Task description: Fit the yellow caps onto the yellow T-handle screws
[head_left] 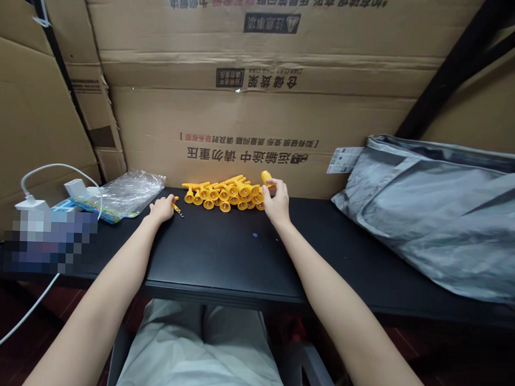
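Note:
A pile of yellow trumpet-shaped pieces [226, 193] lies at the back of the black table, most of their flared mouths facing me. At the pile's right end my right hand [278, 204] is closed on a yellow piece [266, 177], its rounded end raised above the fingers. To the left of the pile, my left hand [162, 209] rests low over the table, its fingers closed around a small yellow piece with a metal clasp [179, 211] sticking out. Most of that piece is hidden by the fingers.
Printed cardboard [159, 111] stands upright behind the black table [225, 254]. A clear plastic bag [128, 189] and a white charger with a cable [33, 210] are at left. A large grey bag [434, 216] fills the right side. A small blue spot [255, 235] shows on the tabletop.

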Demonstrator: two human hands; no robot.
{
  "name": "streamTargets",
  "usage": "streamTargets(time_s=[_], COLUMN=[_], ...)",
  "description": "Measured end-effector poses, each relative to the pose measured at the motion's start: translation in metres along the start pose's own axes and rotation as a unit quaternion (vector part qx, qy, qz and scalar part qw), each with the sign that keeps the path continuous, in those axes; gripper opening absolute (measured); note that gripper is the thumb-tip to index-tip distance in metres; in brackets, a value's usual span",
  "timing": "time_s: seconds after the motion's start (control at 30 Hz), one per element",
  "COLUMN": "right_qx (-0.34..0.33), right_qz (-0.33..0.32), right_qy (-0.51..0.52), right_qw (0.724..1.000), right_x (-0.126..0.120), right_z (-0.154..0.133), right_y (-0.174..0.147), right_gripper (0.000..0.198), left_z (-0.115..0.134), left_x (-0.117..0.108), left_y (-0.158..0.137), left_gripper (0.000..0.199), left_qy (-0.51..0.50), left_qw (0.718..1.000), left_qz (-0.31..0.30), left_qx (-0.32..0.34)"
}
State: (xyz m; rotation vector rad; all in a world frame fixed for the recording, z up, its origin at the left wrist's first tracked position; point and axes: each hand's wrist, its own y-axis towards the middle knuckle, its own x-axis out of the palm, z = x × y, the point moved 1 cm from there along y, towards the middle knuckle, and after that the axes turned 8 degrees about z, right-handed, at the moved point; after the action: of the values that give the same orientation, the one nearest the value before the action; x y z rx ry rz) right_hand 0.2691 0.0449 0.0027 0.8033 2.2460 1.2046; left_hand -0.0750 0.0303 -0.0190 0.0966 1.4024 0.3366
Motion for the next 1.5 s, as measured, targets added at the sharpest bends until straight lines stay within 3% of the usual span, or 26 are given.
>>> streamTargets(time_s=[0.2, 0.37, 0.57, 0.73, 0.87, 1.5], right_qx=[0.032, 0.062, 0.002, -0.078, -0.093, -0.080], right_qz=[-0.033, -0.079, -0.161, -0.241, -0.305, -0.314], right_qy=[0.039, 0.062, 0.100, 0.138, 0.137, 0.072], right_qw=[0.998, 0.993, 0.982, 0.958, 0.938, 0.943], right_x=[0.003, 0.006, 0.013, 0.018, 0.018, 0.019], right_z=[-0.003, -0.007, -0.022, -0.037, -0.042, -0.027], right_y=[-0.003, -0.006, -0.014, -0.022, -0.028, -0.027], right_gripper=[0.019, 0.033, 0.034, 0.027, 0.029, 0.035], left_z=[0.011, 0.018, 0.031, 0.040, 0.042, 0.037], left_x=[-0.011, -0.019, -0.023, -0.018, -0.015, -0.012], left_y=[-0.009, -0.013, -0.017, -0.021, -0.023, -0.021], left_gripper=[0.042, 0.036, 0.031, 0.030, 0.030, 0.030], left_qy=[0.051, -0.003, -0.107, -0.126, -0.112, -0.068], left_qw=[0.997, 0.998, 0.981, 0.972, 0.973, 0.982], left_qz=[-0.014, 0.033, 0.133, 0.126, 0.108, 0.059], left_qx=[0.049, 0.049, 0.095, 0.150, 0.168, 0.164])
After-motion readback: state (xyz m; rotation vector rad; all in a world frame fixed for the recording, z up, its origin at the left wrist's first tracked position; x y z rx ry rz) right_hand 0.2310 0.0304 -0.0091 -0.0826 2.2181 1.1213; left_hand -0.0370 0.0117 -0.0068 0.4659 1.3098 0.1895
